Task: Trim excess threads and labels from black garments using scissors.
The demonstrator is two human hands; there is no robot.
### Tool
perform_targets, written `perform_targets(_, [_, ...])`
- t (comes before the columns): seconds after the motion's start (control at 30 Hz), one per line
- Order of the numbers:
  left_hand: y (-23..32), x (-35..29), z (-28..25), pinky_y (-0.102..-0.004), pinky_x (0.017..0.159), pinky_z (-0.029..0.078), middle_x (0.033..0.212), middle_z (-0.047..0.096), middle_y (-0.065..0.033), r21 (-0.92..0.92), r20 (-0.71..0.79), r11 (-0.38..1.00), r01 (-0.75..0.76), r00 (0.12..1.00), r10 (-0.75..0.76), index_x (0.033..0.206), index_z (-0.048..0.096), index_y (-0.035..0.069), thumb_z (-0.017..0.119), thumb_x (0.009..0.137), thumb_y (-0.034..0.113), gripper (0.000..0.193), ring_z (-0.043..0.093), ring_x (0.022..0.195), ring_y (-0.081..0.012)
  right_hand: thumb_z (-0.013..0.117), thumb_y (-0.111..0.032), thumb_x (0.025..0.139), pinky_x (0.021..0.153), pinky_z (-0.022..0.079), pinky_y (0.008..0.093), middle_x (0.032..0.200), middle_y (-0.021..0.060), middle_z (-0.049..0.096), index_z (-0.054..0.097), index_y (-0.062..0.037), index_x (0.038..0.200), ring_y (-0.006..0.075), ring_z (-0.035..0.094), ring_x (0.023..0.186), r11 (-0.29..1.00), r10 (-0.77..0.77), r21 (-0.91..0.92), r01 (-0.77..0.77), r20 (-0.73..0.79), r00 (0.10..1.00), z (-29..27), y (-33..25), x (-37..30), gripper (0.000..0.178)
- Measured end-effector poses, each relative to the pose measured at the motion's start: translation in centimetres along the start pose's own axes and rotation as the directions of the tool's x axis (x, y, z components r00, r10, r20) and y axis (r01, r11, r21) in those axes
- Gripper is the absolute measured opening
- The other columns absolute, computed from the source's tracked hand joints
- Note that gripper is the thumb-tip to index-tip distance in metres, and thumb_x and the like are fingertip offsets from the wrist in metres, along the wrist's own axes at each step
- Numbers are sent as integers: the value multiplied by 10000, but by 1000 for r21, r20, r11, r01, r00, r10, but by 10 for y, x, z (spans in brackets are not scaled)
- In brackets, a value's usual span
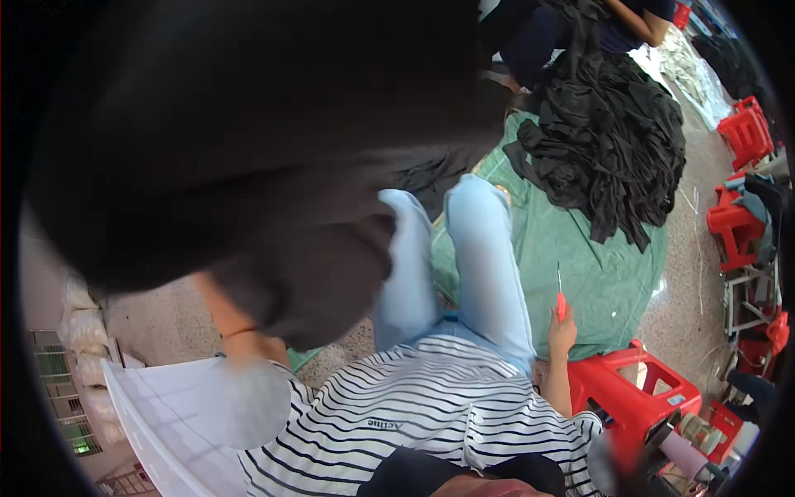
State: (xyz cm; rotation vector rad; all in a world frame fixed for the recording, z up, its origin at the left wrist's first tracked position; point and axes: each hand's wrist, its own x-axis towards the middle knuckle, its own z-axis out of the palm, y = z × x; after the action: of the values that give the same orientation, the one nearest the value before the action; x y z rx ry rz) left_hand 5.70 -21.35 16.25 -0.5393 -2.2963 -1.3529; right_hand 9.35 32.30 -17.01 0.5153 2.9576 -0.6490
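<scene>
My right hand [561,333] is closed around the red handle of a slim tool [561,305]. A thin, pointed metal tip sticks up from the handle; its exact kind is too small to tell. On the other side, my left forearm [222,311] reaches up into a large dark cloth [273,190]. The cloth hangs very close and blurred, covering the upper left of the head view. It hides my left hand, so its fingers do not show. Part of the cloth hangs beside my left knee.
A heap of black fabric pieces [609,137] lies on a green sheet [580,265] ahead right. Another person's arm [650,21] shows beyond it. A red plastic stool [633,389] stands by my right elbow. More red stools [735,228] line the right side. White material [174,414] lies left.
</scene>
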Motion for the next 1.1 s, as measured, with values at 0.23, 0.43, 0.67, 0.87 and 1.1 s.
perform_targets(0.23, [6,7,208,-415,1137,272,1525,302,-231,4,231,996,88,969,-87,1505,258,23,750,833,244,862,305,1413,-379,615,-415,910,706,484,506,894,217,672,596,-168,1158,445,633,867,979,155,156,-129,-165,974,-39,9,-2,350])
perform_targets(0.43, [26,-134,211,-425,937,461,1159,639,-153,415,-66,909,29,998,-2,1038,686,2,712,791,59,255,586,1060,-338,641,-405,900,651,486,384,739,107,654,625,-77,1106,245,669,691,927,291,295,-231,-179,940,-75,27,8,388])
perform_targets(0.67, [26,-198,216,-418,931,399,1248,559,-140,465,-47,844,268,959,-278,1227,608,30,746,786,206,494,515,1085,-320,689,-350,891,645,484,297,803,78,699,631,-45,1119,143,680,724,797,24,603,28,-78,997,-57,-44,51,385])
perform_targets(0.87, [20,-157,198,-456,976,359,1366,466,-189,684,-238,701,202,970,-47,1283,574,53,795,742,287,630,463,1203,-342,688,-350,890,588,456,273,817,44,701,636,-44,1109,112,628,644,668,-87,737,103,-61,994,-39,-95,95,380])
perform_targets(1.1, [-62,-97,158,-546,1074,259,1455,381,-233,625,-300,717,309,943,-145,1423,412,74,736,796,435,793,341,1354,-404,803,-280,795,379,252,235,745,5,637,628,-78,1075,53,367,410,636,-137,746,-197,360,923,-46,-146,149,387])
